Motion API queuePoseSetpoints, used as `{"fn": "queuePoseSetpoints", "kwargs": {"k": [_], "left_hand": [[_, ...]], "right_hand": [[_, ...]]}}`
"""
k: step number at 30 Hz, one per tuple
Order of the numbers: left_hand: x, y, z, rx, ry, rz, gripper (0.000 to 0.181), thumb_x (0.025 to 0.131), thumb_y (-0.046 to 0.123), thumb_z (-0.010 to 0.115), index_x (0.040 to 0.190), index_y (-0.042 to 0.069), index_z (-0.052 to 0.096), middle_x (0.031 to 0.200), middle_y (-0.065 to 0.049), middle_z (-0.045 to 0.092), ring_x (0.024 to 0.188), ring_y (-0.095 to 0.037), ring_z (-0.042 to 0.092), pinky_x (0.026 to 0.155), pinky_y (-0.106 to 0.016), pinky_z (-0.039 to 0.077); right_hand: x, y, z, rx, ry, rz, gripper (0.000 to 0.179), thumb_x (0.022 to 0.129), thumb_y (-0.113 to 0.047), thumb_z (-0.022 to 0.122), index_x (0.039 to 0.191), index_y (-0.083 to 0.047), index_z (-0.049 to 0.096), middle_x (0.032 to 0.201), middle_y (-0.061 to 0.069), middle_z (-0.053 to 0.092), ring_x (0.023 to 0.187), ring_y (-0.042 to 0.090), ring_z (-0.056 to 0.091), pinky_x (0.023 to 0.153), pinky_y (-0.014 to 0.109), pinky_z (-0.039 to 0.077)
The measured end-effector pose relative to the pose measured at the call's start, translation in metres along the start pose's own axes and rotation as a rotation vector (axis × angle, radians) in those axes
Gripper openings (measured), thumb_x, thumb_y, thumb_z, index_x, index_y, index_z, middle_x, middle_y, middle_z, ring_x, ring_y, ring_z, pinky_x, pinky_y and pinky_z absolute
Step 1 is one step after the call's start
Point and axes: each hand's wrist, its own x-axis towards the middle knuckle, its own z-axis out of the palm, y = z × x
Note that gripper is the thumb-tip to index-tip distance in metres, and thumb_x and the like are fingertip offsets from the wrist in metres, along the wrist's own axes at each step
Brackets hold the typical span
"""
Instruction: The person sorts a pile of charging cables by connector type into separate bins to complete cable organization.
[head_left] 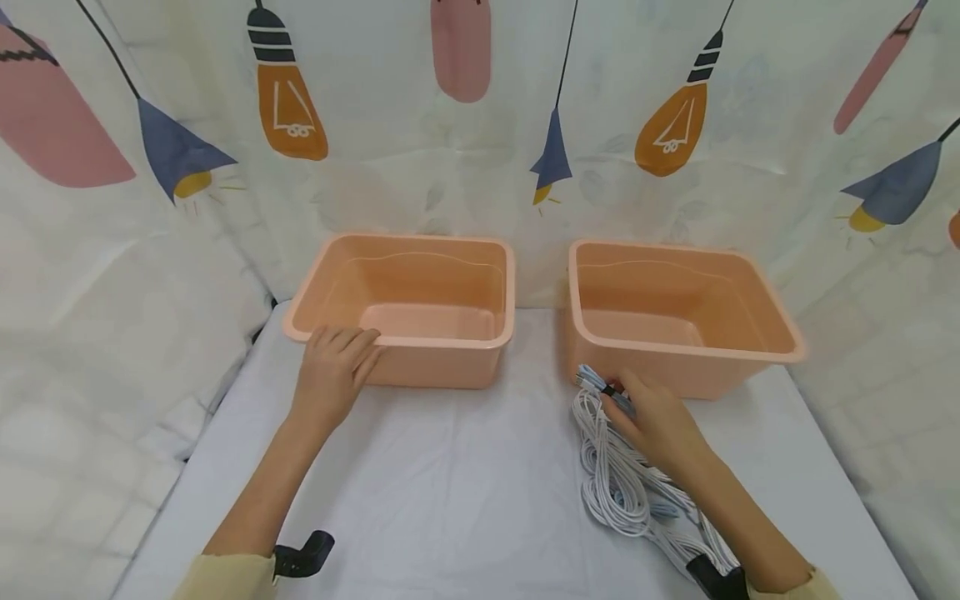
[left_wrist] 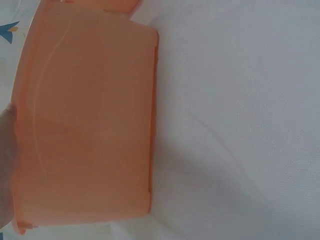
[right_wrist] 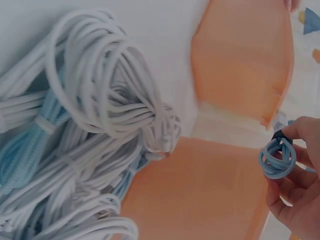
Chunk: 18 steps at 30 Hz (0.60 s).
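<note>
My left hand grips the near rim of the left peach bin, its fingers over the edge. In the left wrist view only part of that hand shows beside the bin's wall. A small coiled blue cable with a black tie is pinched in the fingers of my right hand. That hand is just in front of the right peach bin, above a pile of bundled white cables. Some light blue bundles lie among the white ones.
Both bins stand side by side at the back of a white-covered table, with a gap between them. Behind them hangs a lamp-patterned curtain. A black wrist mount sits on the left forearm.
</note>
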Motion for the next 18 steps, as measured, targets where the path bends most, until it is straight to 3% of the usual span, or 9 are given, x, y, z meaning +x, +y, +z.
{"fn": "queuePoseSetpoints", "kwargs": {"k": [7, 12, 18], "left_hand": [[-0.003, 0.002, 0.001, -0.005, -0.029, -0.085, 0.024, 0.093, 0.005, 0.079, 0.115, -0.003, 0.075, 0.105, -0.022, 0.075, 0.104, -0.048, 0.066, 0.108, -0.077, 0.039], [-0.003, 0.003, 0.001, -0.015, -0.025, -0.097, 0.024, 0.093, 0.005, 0.079, 0.115, -0.003, 0.075, 0.105, -0.022, 0.075, 0.104, -0.048, 0.065, 0.109, -0.078, 0.038], [-0.001, 0.003, 0.000, 0.013, -0.038, -0.078, 0.023, 0.092, 0.004, 0.079, 0.113, -0.002, 0.074, 0.103, -0.020, 0.074, 0.102, -0.047, 0.066, 0.109, -0.077, 0.039]], "right_hand": [[0.021, 0.000, -0.001, 0.031, 0.065, -0.128, 0.025, 0.086, 0.002, 0.080, 0.103, -0.003, 0.063, 0.088, 0.009, 0.069, 0.076, 0.022, 0.064, 0.064, 0.039, 0.054], [0.032, -0.001, -0.003, 0.042, 0.012, -0.082, 0.022, 0.089, 0.000, 0.077, 0.106, -0.001, 0.063, 0.088, 0.010, 0.068, 0.074, 0.021, 0.060, 0.062, 0.037, 0.052], [0.045, -0.006, -0.007, 0.047, -0.081, -0.013, 0.018, 0.096, -0.004, 0.073, 0.112, -0.001, 0.063, 0.098, 0.013, 0.070, 0.081, 0.025, 0.062, 0.069, 0.040, 0.055]]}}
